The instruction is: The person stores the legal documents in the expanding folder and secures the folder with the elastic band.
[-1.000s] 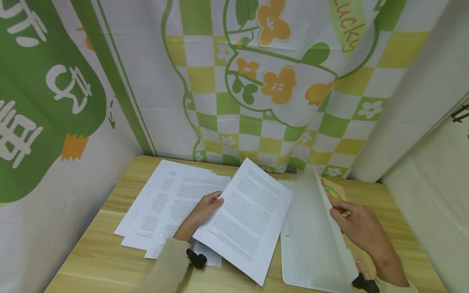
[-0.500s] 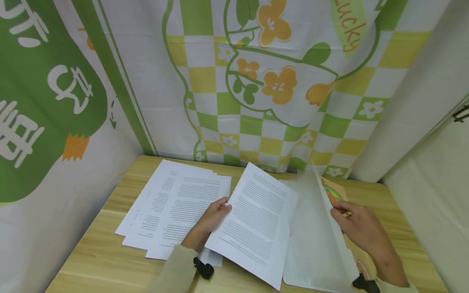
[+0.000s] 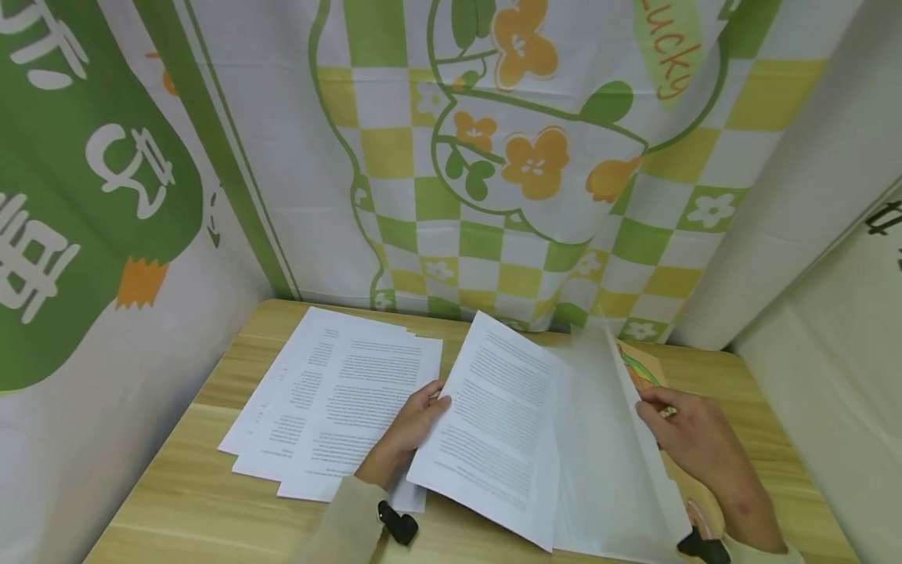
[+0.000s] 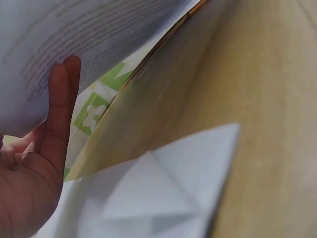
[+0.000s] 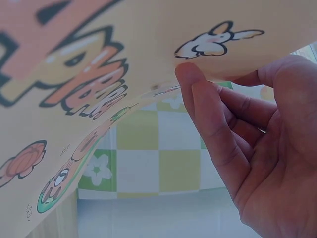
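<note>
Paper [image 3: 489, 427]: lifted off the table [image 3: 183, 470], 6 o'clock in the head view, right edge overlapping the folder [image 3: 606, 478] at its 3 o'clock. Loose pile [image 3: 352, 415] at its 9 o'clock, curtain [image 3: 521, 235] at 12.

My left hand [image 3: 414, 423] pinches the paper's 9 o'clock edge, thumb on top, fingers underneath. My right hand [image 3: 694, 431] pinches the lifted cover of the folder by its edge, cartoon print facing out.

Risks, my guess: one-sided grip lets the far side droop, so the 3 o'clock edge could snag on the folder and buckle. Pinch too hard, left edge creases. Lose the cover, and it flops onto the paper. Left forearm runs over the pile, so a sleeve drag could scatter it.

Hard to make out: whether the paper's right edge is over the folder's clear layer or under it; one sheet or several; the print, too small. Folder's 5 o'clock corner is cut off. Pale folded-looking shape [image 4: 163, 183] in the left wrist view, can't identify.
</note>
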The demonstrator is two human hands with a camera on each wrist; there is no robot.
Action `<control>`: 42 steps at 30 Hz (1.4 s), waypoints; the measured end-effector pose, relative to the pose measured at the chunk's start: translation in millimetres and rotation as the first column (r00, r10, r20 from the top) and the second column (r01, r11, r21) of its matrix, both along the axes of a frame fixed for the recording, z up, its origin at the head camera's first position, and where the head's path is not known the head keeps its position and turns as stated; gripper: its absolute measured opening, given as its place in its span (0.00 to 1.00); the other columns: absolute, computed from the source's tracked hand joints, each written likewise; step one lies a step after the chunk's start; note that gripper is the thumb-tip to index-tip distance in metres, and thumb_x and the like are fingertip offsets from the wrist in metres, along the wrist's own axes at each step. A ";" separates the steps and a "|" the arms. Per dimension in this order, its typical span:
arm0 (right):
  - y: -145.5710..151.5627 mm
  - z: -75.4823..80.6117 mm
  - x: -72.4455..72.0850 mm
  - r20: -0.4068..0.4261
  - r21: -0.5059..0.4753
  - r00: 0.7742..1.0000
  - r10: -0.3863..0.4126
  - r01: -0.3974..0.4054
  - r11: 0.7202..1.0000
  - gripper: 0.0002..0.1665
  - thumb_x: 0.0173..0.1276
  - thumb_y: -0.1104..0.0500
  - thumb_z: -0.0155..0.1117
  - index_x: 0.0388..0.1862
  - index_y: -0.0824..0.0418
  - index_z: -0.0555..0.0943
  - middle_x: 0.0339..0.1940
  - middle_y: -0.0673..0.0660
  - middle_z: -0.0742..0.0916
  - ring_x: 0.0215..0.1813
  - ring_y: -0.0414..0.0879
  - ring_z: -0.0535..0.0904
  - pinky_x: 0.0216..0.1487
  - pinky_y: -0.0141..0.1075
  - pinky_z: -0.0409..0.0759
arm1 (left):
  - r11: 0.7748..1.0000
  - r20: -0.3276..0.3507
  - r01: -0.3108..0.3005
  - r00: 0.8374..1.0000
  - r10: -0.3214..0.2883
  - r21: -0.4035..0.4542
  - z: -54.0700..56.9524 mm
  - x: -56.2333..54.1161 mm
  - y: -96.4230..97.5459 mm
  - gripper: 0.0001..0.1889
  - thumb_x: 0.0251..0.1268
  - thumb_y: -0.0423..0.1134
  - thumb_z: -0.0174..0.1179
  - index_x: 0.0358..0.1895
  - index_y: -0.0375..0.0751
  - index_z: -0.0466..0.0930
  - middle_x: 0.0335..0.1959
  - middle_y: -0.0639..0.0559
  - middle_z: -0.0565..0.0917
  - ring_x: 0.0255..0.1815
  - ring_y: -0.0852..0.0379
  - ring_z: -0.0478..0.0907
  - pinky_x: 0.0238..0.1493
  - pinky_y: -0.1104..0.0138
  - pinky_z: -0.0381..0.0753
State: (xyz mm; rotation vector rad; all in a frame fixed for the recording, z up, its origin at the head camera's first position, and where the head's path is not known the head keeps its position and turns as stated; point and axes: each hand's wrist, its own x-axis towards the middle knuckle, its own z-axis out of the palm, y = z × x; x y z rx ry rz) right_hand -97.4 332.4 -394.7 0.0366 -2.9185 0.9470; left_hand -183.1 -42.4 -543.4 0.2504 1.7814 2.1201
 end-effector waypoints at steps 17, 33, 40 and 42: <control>-1.3 -2.0 -1.3 -0.016 -0.025 1.000 0.008 -0.008 1.000 0.21 0.80 0.52 0.57 0.55 0.66 0.85 0.22 0.48 0.84 0.22 0.42 0.81 0.21 0.36 0.73 | 0.999 0.047 -0.016 0.999 0.015 0.029 0.5 4.2 9.9 0.23 0.83 0.36 0.48 0.74 0.32 0.64 0.49 0.42 0.85 0.41 0.53 0.85 0.39 0.65 0.83; -3.6 -4.0 -1.5 -0.048 -0.017 0.999 0.006 -0.007 1.000 0.19 0.78 0.54 0.59 0.54 0.68 0.86 0.23 0.48 0.84 0.21 0.40 0.80 0.21 0.36 0.73 | 0.998 0.037 0.069 0.997 -0.069 0.016 2.7 17.4 21.4 0.27 0.82 0.35 0.49 0.77 0.30 0.57 0.54 0.39 0.84 0.48 0.49 0.85 0.48 0.62 0.83; -3.6 -3.1 -2.1 -0.048 -0.021 0.999 0.004 -0.005 1.000 0.20 0.78 0.55 0.59 0.55 0.69 0.85 0.22 0.48 0.84 0.20 0.40 0.79 0.20 0.36 0.71 | 0.994 0.009 0.104 0.995 -0.104 -0.044 3.3 22.2 15.3 0.28 0.82 0.33 0.48 0.79 0.30 0.55 0.53 0.37 0.85 0.47 0.47 0.86 0.47 0.62 0.84; -3.2 -3.2 -2.2 -0.051 -0.016 0.999 0.002 -0.002 1.000 0.19 0.78 0.55 0.58 0.55 0.68 0.85 0.22 0.48 0.84 0.20 0.41 0.79 0.20 0.36 0.71 | 0.991 0.000 0.123 0.992 -0.123 -0.047 3.0 21.6 14.2 0.28 0.82 0.32 0.48 0.79 0.31 0.55 0.52 0.37 0.85 0.46 0.46 0.86 0.46 0.62 0.84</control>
